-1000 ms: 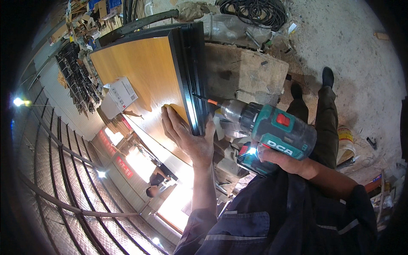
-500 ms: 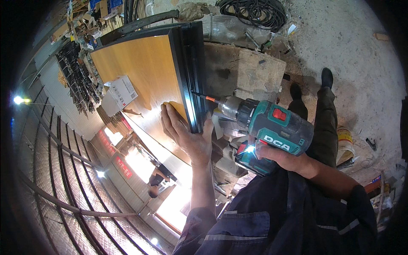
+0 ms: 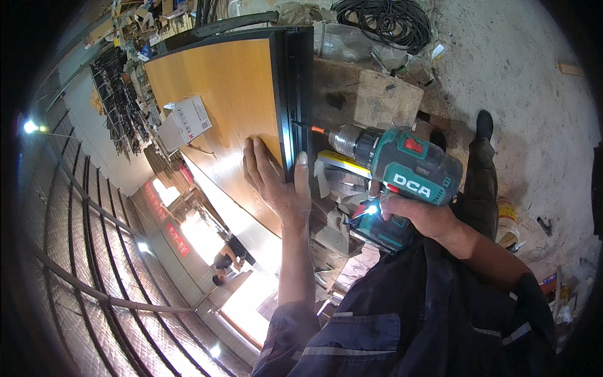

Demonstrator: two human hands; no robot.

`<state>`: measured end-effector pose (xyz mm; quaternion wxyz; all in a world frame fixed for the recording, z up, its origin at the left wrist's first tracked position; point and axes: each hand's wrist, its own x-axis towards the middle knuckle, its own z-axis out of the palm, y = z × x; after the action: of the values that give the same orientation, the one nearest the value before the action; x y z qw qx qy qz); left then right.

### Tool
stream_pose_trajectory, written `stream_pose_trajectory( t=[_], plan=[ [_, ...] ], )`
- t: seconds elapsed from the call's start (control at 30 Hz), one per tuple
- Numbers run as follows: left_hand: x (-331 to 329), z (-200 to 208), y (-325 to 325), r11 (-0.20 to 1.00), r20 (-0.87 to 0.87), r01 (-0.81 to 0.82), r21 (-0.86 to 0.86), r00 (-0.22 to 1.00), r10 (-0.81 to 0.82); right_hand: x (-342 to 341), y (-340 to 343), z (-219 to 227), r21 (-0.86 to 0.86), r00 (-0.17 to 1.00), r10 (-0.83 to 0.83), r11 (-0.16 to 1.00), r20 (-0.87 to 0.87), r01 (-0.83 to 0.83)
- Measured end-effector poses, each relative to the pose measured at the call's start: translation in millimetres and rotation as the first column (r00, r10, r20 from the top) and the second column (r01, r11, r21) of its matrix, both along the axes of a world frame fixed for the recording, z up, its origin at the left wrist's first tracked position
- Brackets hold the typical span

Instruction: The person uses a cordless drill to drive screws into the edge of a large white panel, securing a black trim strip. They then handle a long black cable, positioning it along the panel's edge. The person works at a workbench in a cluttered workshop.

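Note:
A wood-faced panel [image 3: 220, 81] with a black metal edge frame [image 3: 291, 94] stands before me. My left hand [image 3: 279, 191] rests on it, fingers stretched flat over the wood and thumb along the black edge. In my right hand [image 3: 424, 217] is a green and black cordless drill [image 3: 418, 164], its handle wrapped by my fingers and its work light lit. The drill's long bit [image 3: 314, 129], with an orange band, points left, its tip at the black frame; whether it has entered the metal I cannot tell. A white cardboard box [image 3: 186, 120] sits on the panel.
Behind the panel lies a worn board [image 3: 389, 97], with a coil of black cable [image 3: 383, 22] beyond it. A yellow-edged tool [image 3: 342, 162] is below the drill's chuck. A bucket [image 3: 507, 223] stands at right. Another person [image 3: 226, 261] is in the background, lower left.
The panel, box and surroundings have shifted slightly in view. My left thumb lies straighter along the black edge. The drill stays in my right hand with its tip at the frame.

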<state>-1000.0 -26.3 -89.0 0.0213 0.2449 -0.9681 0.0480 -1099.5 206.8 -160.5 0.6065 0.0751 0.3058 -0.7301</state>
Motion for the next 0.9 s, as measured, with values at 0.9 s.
stream_pose_trajectory(
  t=[0.9],
  plan=[
    [14,1,6,0.998,-0.401,-0.045,0.051,0.914,0.062,51,145,-30,0.285,0.934,0.007,0.953,-0.358,0.102]
  ],
)
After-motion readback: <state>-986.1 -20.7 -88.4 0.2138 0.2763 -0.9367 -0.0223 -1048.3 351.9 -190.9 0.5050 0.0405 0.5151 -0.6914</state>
